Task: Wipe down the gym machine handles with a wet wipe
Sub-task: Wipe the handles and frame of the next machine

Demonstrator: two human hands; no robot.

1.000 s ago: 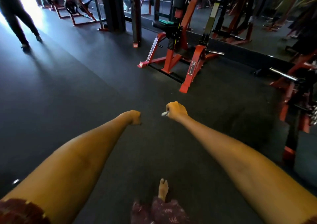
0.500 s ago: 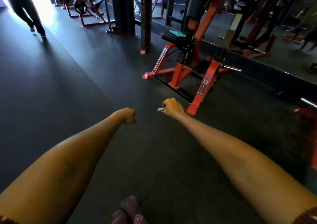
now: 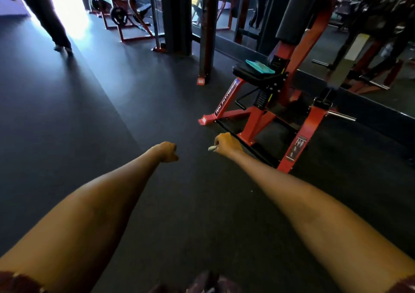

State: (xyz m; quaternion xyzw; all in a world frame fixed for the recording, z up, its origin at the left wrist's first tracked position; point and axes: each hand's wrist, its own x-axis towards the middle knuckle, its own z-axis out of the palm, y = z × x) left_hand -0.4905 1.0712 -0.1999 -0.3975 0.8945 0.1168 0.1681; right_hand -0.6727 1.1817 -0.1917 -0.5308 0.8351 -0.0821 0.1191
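Your right hand (image 3: pixel 226 145) is fisted round the wet wipe (image 3: pixel 212 148), w/ a white bit poking out its left side. Left hand (image 3: pixel 167 151) is a curled fist w/ nothing in it. Red gym machine (image 3: pixel 280 104) stands just ahead-right on the dark floor (image 3: pixel 89 113).

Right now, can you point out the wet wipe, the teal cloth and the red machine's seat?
wet wipe (image 3: pixel 212 148): head view, on the white end sticking out of the right fist.
teal cloth (image 3: pixel 260 66): head view, its middle.
seat (image 3: pixel 248 72): head view, bare black padding.

teal cloth (image 3: pixel 260 66), walking person (image 3: pixel 48 16), weight plate (image 3: pixel 119 15)
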